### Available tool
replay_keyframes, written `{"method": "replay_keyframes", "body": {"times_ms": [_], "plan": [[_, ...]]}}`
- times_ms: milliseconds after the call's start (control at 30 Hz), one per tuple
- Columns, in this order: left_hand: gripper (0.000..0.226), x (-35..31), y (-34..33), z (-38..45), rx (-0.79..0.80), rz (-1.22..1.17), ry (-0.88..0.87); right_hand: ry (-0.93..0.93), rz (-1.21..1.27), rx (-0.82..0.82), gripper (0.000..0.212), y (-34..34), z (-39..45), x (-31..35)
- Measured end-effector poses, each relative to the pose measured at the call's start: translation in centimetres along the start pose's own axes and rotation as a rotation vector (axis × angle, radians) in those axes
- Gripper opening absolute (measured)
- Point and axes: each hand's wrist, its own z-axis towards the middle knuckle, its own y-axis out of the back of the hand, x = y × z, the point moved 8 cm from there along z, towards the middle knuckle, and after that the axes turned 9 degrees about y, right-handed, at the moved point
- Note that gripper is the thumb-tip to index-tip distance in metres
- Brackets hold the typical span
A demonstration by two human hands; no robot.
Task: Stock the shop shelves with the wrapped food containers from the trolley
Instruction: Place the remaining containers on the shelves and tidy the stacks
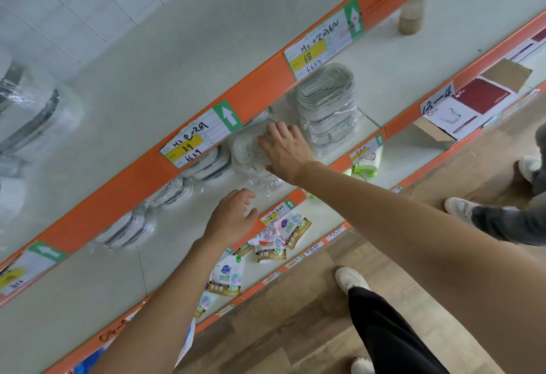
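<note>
Pressing flat with spread fingers, the right hand (283, 149) is seating a wrapped container (251, 146) on the shelf (399, 57), beside the taller stack (325, 105). The left hand (233, 215) is hovering released, holding nothing. Best to be sliding it back squarely into the row.

Bright even light, soft shadows; wide-angle tilt and bending at edges; left edge blurred.

Pale shelf (393, 57) with orange front edge
Wrapped food containers (325, 99) stand stacked on it, beside dark-rimmed wrapped ones (206, 164)
</note>
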Motion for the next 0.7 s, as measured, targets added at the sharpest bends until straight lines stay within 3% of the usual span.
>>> {"method": "replay_keyframes", "body": {"times_ms": [167,433,600,700], "plan": [[0.032,0.3,0.0,-0.1,0.008,-0.003,0.003,0.093,0.138,0.088,0.052,-1.2,0.5,0.5],[0.033,0.7,-0.3,0.8,0.001,-0.002,0.03,0.134,0.064,0.051,0.104,0.4,-0.3,-0.2],[0.034,1.4,-0.1,2.0,-0.034,0.023,0.067,0.119,0.149,0.067,0.094,-0.8,-3.1,-1.0],[0.041,0.5,0.3,3.3,-0.105,0.062,0.046,0.095,0.234,0.115,0.101,-2.0,-5.0,-2.1]]}}
